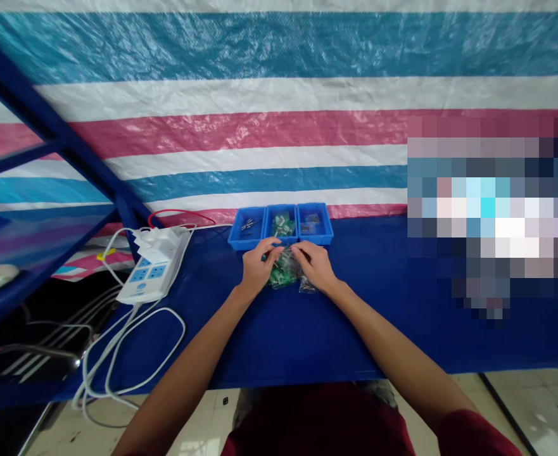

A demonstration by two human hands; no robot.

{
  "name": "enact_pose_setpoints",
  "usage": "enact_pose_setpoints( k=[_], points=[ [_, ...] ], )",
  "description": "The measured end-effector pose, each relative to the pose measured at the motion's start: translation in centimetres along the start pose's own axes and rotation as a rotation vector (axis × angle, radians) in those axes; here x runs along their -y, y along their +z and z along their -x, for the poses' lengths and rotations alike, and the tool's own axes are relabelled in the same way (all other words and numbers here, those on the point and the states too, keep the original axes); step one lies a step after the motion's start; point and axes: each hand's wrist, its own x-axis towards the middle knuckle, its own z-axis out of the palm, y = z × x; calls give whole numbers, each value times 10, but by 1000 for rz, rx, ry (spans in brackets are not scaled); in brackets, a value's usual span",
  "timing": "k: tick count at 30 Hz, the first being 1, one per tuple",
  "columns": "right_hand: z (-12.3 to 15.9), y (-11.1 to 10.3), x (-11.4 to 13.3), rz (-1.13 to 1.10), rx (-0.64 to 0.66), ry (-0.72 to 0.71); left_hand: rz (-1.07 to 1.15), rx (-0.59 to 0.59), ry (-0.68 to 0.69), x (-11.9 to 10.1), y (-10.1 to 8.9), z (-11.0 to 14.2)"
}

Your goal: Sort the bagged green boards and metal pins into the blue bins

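Over the front of three blue trays, my left hand [258,268] and my right hand [317,265] are both closed in a pinch, thumb against fingers. Between them is a small clear plastic bag [292,261], its upper edge at my fingertips; its contents are too small to make out. Green plastic bags [282,277] lie on the table below my hands. Beside my right hand rests another clear bag with small metal parts [307,286]. The left tray [239,244] holds loose metal pins, the middle tray [281,240] green bags, the right tray [323,240] small clear bags.
A white power strip [152,286] with plugged-in adapters stands left on the blue table [279,354], its white cables [182,323] looping over the front edge. A blue metal frame [88,149] rises at left. Striped sheeting [279,133] hangs behind. The right side is blurred out.
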Motion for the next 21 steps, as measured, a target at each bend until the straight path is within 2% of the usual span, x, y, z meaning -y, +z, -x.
enact_pose_setpoints(
  k=[8,13,17,21],
  points=[
    [1,2,1,18,61,-25,37,33,19,-3,0,1],
    [1,2,-1,39,5,26,-13,59,11,-4,-3,-1],
    [0,-1,0,24,-36,75,-126,114,90,-3,-3,-3],
    [-1,-2,3,15,31,97,-129,113,144,-2,-3,-3]
  ],
)
